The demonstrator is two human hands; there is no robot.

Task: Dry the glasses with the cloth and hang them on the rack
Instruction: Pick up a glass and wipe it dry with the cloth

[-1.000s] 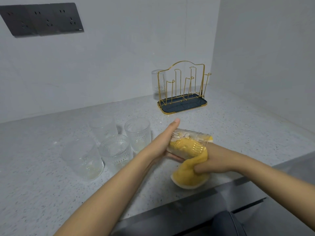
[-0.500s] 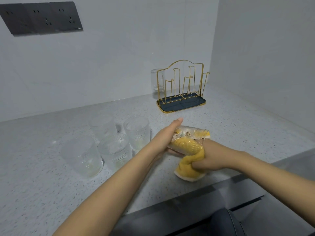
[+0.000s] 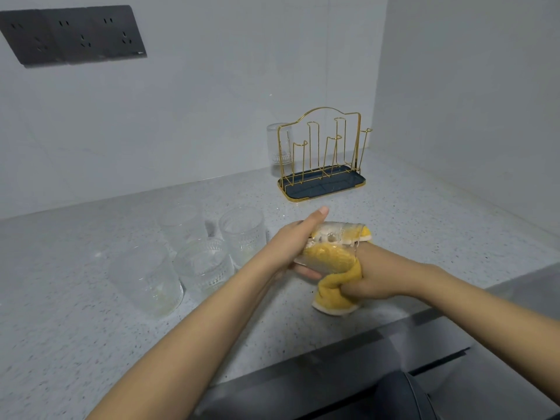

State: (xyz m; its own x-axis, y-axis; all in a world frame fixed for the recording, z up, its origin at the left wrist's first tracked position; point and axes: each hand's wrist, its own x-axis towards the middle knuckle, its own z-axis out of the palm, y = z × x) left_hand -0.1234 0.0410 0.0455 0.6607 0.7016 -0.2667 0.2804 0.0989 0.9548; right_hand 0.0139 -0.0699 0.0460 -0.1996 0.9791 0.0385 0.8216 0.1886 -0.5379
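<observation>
Left hand (image 3: 291,247) and right hand (image 3: 375,277) both gripping.

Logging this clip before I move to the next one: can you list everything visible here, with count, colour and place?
glass in hand: 1, clear, on its side over the counter, cloth stuffed inside
cloth: 1, yellow, in and below that glass
standing glasses: 4, clear, on counter at left
hung glass: 1, clear, rack's left end
rack: 1, gold wire, dark tray, by back wall
counter: 1, speckled grey
socket panel: 1, black, wall upper left
left hand: 1, holds the glass
right hand: 1, grips the cloth
</observation>
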